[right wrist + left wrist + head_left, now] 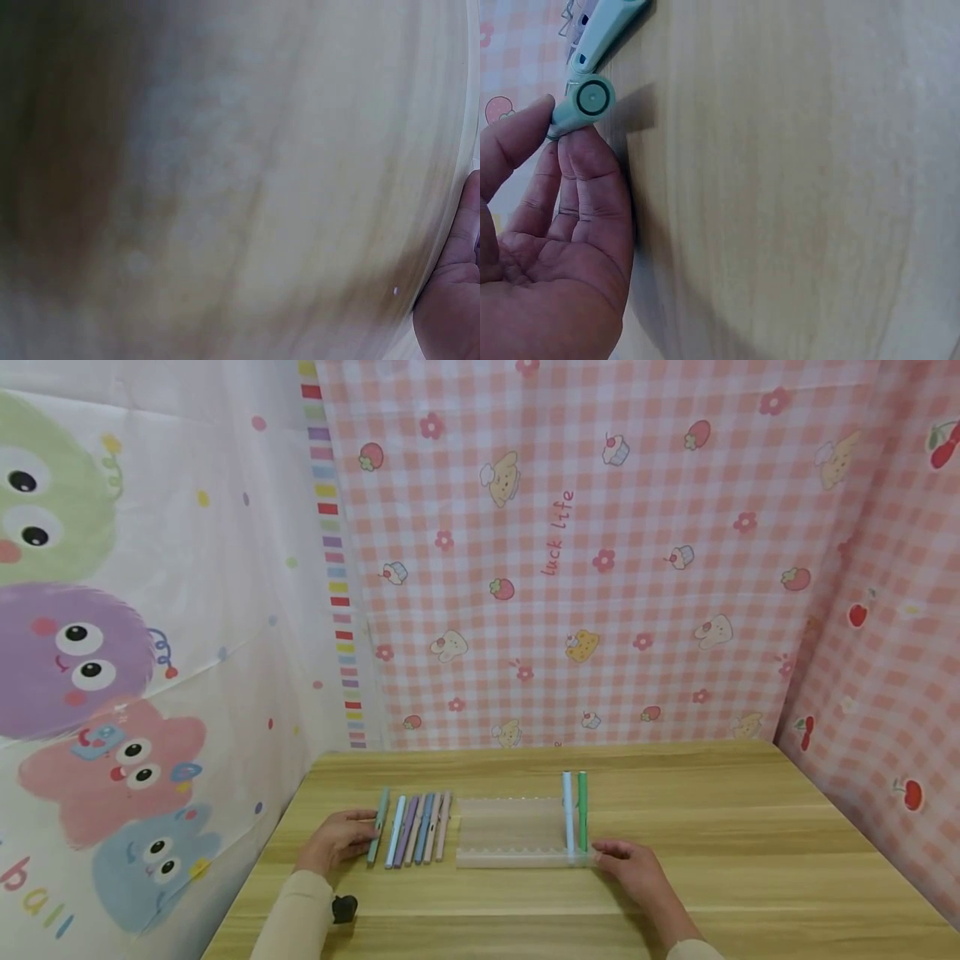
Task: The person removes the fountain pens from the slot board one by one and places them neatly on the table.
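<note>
My left hand [341, 839] pinches a pale green pen [380, 823] at the left end of a row of pens. In the left wrist view, the thumb and fingertips grip that green pen [585, 105] near its round end. A clear plastic pen rack [510, 828] with a notched front lies right of the row. Two pens rest across its right side, one light blue [567, 810] and one bright green [582, 806]. At the rack's right front corner, my right hand [630, 870] holds the end between thumb and fingers. The right wrist view catches only part of this hand [454, 292], not the rack.
Several more pens lie side by side between the left hand and the rack, among them a light blue pen [395, 832] and a purple pen [406, 832]. They lie on a wooden table [480, 914]. Printed cloths hang behind and at both sides.
</note>
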The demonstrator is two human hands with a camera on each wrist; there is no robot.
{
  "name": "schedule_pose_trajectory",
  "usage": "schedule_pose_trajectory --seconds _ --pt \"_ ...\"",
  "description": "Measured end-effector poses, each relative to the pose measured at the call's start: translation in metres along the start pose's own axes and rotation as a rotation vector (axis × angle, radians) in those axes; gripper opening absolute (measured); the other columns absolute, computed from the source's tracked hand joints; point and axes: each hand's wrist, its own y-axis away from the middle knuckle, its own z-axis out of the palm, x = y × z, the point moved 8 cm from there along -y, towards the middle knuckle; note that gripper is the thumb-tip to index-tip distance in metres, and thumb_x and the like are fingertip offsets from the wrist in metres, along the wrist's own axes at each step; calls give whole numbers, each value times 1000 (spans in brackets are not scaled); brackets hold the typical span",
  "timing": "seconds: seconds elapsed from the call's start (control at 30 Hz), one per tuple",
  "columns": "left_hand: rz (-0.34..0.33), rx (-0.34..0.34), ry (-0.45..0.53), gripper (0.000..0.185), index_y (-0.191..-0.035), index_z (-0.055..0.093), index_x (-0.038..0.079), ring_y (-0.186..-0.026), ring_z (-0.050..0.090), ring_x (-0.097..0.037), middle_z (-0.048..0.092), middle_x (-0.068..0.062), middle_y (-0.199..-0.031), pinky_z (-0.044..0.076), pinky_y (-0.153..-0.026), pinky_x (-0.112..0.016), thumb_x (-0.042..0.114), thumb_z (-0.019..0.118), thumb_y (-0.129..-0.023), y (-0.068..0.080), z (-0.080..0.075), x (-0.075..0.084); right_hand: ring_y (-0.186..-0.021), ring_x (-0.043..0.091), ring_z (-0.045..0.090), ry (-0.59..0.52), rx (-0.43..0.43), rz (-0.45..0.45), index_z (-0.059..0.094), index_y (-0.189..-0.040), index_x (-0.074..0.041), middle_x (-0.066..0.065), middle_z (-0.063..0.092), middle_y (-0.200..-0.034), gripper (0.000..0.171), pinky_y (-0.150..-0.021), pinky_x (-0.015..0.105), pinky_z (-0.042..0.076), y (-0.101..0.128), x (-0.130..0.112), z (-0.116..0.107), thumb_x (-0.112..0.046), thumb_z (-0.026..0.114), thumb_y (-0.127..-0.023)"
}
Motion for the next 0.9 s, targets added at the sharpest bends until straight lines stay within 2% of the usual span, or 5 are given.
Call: schedule_pose_trajectory --seconds 0.47,0.7,0.9 --pt "6 37 -58 52 -131 49 -16 -79 64 -15 68 -16 -99 54 -74 -32 -10 66 -83 2 1 2 -92 20 64 -10 -11 2 69 -111 9 17 70 -106 22 -78 32 56 1 -2 1 0 66 -92" --pt "8 33 -89 50 -131 50 -16 -80 62 -16 66 -14 -97 55 -79 -35 -8 66 -85 3 1 4 -92 21 64 -24 -16 13 69 -111 9 16 69 -106 22 -78 33 56 2 -3 1 -2 66 -92" --pt "10 40 -112 49 -131 52 -14 -86 63 -20 66 -17 -104 55 -83 -38 -6 67 -85 3 0 3 -94 22 64 -3 -20 17 69 -111 8 16 69 -107 21 -79 34 56 3 -2 1 -2 65 -93"
